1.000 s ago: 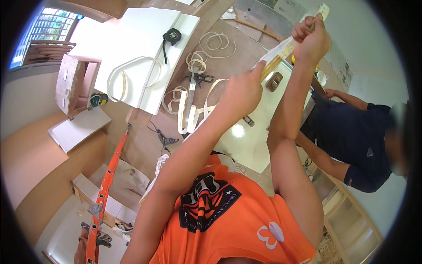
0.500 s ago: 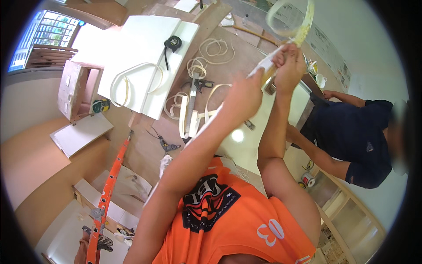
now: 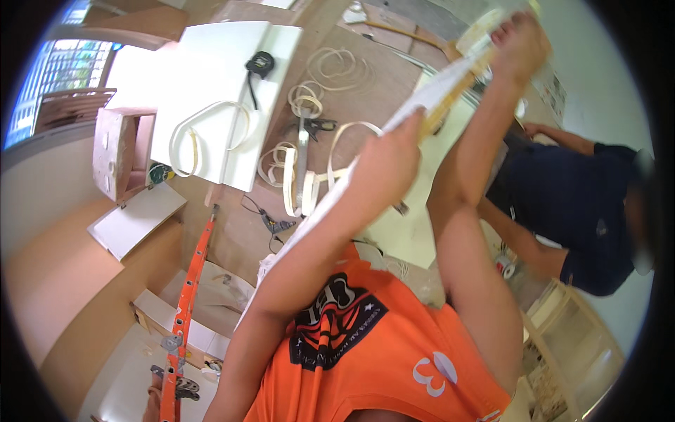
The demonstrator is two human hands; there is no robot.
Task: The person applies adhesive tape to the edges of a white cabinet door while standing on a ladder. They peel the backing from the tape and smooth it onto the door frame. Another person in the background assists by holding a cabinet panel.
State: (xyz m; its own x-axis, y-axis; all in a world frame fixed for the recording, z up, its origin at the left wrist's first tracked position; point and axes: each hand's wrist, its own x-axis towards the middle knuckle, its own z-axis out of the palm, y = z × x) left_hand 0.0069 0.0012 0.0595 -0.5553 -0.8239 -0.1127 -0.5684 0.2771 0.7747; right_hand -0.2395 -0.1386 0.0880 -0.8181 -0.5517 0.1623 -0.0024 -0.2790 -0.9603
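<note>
A long, narrow white board (image 3: 434,93) runs slantwise under my left arm toward the upper right, with a bare yellowish edge. My left hand (image 3: 390,158) is closed around it, about midway along its visible length. At its far upper end my right hand (image 3: 522,48) is a fist, closed on a pale edging strip (image 3: 479,32) pressed against the board. The strip is blurred, and my fingers hide where it meets the board. Beyond my left hand, more pale strip lies in loops (image 3: 307,98) on the brown worktable (image 3: 383,77).
A black tape measure (image 3: 260,64) lies on white panels (image 3: 211,63) at left. Near them are a clamp (image 3: 320,126), a power tool (image 3: 274,224) and an orange level-like bar (image 3: 190,295). A co-worker in dark clothing (image 3: 562,204) stands close on the right.
My right hand has moved up and to the right. The board's far end has shifted that way too, and the big strip loop above my hand no longer shows. My left hand has barely moved.
</note>
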